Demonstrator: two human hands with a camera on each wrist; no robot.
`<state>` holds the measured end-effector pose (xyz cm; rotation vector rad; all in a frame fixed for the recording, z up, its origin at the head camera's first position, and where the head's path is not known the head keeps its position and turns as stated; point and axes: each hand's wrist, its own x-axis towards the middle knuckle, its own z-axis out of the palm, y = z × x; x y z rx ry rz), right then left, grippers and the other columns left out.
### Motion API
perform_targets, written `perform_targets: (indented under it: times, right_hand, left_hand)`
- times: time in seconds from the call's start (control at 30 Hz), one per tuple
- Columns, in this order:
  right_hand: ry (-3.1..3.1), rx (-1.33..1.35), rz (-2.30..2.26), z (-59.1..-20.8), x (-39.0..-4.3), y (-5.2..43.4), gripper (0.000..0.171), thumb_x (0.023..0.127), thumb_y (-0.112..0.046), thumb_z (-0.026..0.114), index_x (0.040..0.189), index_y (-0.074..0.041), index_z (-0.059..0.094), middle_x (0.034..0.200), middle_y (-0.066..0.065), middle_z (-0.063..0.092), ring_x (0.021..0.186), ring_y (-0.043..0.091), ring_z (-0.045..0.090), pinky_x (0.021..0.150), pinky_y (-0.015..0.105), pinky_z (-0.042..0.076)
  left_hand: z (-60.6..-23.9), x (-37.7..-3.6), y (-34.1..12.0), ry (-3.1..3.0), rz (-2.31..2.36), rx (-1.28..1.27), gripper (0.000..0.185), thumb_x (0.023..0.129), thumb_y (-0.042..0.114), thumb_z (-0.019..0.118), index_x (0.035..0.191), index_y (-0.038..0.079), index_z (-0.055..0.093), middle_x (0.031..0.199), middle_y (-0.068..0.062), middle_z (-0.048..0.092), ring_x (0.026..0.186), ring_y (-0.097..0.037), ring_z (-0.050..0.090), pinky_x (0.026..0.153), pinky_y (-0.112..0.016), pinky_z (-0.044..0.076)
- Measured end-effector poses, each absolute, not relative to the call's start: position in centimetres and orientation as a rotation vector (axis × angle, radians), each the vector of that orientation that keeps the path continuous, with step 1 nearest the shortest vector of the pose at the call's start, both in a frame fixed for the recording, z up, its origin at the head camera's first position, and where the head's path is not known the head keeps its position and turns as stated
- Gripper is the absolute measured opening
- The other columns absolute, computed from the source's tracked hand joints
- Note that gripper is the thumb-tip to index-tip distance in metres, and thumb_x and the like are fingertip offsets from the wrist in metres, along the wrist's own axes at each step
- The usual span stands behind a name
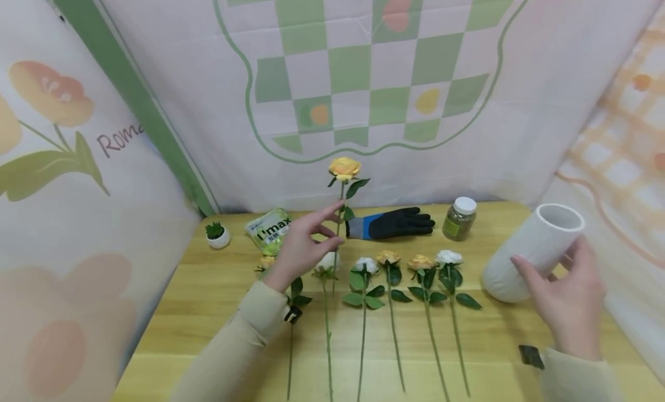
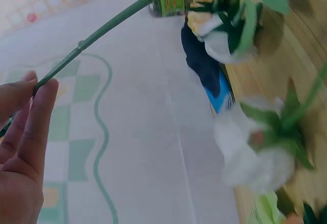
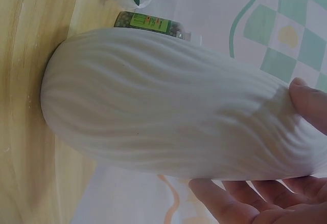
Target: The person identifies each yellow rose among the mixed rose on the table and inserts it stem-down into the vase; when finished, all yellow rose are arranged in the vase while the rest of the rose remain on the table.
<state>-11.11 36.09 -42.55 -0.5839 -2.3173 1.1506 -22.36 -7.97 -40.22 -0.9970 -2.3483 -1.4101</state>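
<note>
My left hand point(image 1: 303, 246) pinches the stem of a yellow rose point(image 1: 345, 168) between thumb and fingers, bloom upward, above the table's middle. In the left wrist view the green stem point(image 2: 112, 25) runs up and right from the fingertips. On the right, my right hand point(image 1: 571, 295) grips a white ribbed vase point(image 1: 519, 260), thumb on one side and fingers on the other. The vase's open mouth faces up and its base is at the tabletop. Between the hands lie several more roses, among them a white rose point(image 1: 365, 265) and a yellow rose point(image 1: 422, 262).
Along the back of the wooden table point(image 1: 166, 332) are a small potted plant point(image 1: 217, 236), a green-white packet point(image 1: 269, 231), a black and blue glove point(image 1: 397, 223) and a white-lidded jar point(image 1: 459, 220). A patterned cloth wall point(image 1: 436, 153) stands close behind.
</note>
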Motion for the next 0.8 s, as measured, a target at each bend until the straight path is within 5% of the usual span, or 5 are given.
perform_targets:
  times: [0.47, 0.8]
  right_hand:
    - [-2.333, -0.538, 1.152, -42.5, -11.0, 36.0, 0.096, 0.093, -0.023, 0.089, 0.17, -0.022, 0.032, 0.166, 0.016, 0.044, 0.147, 0.049, 0.047, 0.104, 0.067, 0.048]
    - [-2.335, -0.541, 1.146, -42.7, -10.9, 36.3, 0.098, 0.091, -0.025, 0.091, 0.17, -0.022, 0.032, 0.167, 0.016, 0.043, 0.146, 0.05, 0.048, 0.102, 0.067, 0.049]
  left_hand:
    - [-36.9, -25.2, 0.5, -2.239, -1.522, -1.136, 0.075, 0.098, 0.006, 0.08, 0.163, 0.029, 0.051, 0.134, -0.007, 0.068, 0.093, -0.005, 0.074, 0.076, -0.024, 0.065]
    - [-31.3, -25.4, 7.4, -1.937, -1.537, -1.337, 0.07, 0.097, 0.004, 0.082, 0.16, 0.01, 0.052, 0.131, -0.012, 0.071, 0.091, 0.0, 0.073, 0.078, -0.019, 0.063]
